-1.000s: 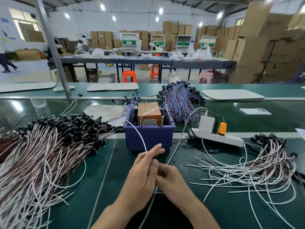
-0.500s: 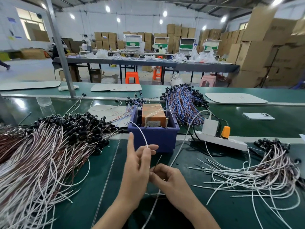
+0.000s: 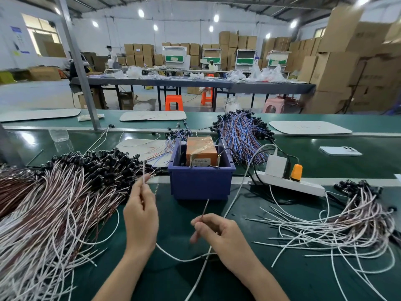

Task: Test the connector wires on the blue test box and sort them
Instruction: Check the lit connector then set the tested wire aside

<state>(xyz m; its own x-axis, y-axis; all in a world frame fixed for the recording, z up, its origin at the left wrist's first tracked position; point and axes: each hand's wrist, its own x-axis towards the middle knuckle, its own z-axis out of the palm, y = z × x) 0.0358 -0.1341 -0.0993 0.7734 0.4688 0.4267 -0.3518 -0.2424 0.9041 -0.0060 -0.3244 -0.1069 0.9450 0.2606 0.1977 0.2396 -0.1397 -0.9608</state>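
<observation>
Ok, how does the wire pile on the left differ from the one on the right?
The left pile is far bigger and denser than the right pile. The left pile shows many brown wires; the right pile looks mostly white. Both carry black connectors at their far ends.

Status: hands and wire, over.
Left hand pinches thin white wire upright. Right hand pinches dark wire tip. Both short of blue plastic test box. Thick white cable crosses beside right hand.
</observation>
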